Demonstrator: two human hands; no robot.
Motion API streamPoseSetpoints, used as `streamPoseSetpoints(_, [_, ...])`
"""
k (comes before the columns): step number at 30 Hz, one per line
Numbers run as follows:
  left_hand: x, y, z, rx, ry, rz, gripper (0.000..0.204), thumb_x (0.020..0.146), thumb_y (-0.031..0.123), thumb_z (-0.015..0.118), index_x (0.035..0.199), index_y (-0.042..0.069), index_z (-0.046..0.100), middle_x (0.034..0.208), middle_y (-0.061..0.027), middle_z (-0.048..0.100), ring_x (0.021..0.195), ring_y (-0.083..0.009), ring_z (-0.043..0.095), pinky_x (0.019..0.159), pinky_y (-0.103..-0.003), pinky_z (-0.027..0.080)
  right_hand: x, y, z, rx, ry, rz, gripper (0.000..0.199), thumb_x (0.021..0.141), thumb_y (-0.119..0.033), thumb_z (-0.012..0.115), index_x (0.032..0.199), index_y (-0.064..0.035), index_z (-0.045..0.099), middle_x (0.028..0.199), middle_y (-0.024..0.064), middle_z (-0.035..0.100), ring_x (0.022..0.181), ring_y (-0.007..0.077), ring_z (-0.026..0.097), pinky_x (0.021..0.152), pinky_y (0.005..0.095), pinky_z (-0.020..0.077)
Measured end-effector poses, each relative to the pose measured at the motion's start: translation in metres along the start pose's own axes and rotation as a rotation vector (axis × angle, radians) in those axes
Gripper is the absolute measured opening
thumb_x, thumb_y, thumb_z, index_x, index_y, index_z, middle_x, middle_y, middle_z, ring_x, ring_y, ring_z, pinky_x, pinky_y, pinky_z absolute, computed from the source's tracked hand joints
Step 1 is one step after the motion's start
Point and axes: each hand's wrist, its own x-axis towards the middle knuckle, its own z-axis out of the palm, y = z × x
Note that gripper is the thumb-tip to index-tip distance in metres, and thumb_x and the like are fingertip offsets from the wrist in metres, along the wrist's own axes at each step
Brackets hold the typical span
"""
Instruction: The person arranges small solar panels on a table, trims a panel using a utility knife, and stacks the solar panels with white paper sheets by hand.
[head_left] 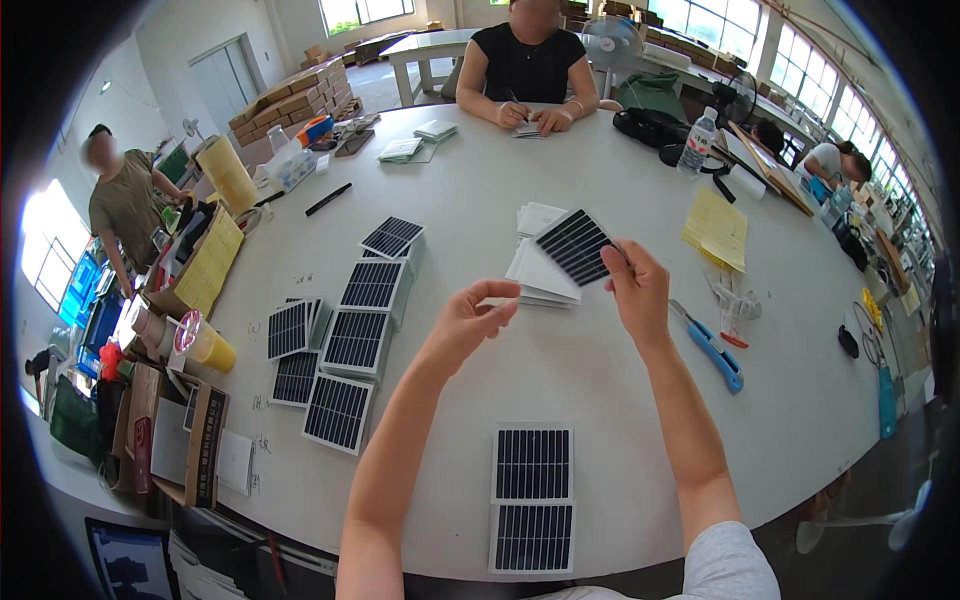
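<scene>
While pinching small solar panel [573, 245] by one edge in right hand [636, 287], above white card stack [541, 272]; left hand [468, 318] hovering loosely curled, empty. Risking slip onto table [600, 400], cracking cells.

A wide white tabletop [560, 370] fills the room's middle. Bright windows [800, 50] line the far right wall; stacked cardboard boxes [290, 100] stand far left.

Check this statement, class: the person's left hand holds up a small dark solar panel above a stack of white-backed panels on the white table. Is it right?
Not quite. The head view shows the right hand holding the solar panel; the left hand is empty. The rest stands: it is above the stack on the white table.
</scene>
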Motion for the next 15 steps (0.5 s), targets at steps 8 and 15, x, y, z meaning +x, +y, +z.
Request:
streamPoseSetpoints(8, [0.009,-0.054,-0.004,0.67,0.43,0.249,0.017,0.08,0.011,0.064,0.096,0.003,0.064,0.091,-0.0064,0.059,0.061,-0.0127,0.052,0.06,-0.027,0.046,-0.011,0.06,0.027,-1.049,0.06,-0.592,0.041,0.071,-0.027,0.074,0.109,-0.013,0.064,0.108,0.0011,0.06,0.101,0.0208,0.055,0.082,0.0369,0.0409])
streamPoseSetpoints(15, [0.005,-0.053,0.0,0.77,0.359,0.272,0.013,0.08,0.01,0.063,0.092,0.005,0.064,0.082,-0.0057,0.058,0.06,-0.0147,0.053,0.059,-0.029,0.045,0.051,0.101,0.05,-1.105,-0.011,-0.457,0.066,0.063,-0.04,0.076,0.12,-0.0165,0.054,0.121,-0.0017,0.052,0.118,0.0194,0.045,0.087,0.0386,0.0368])
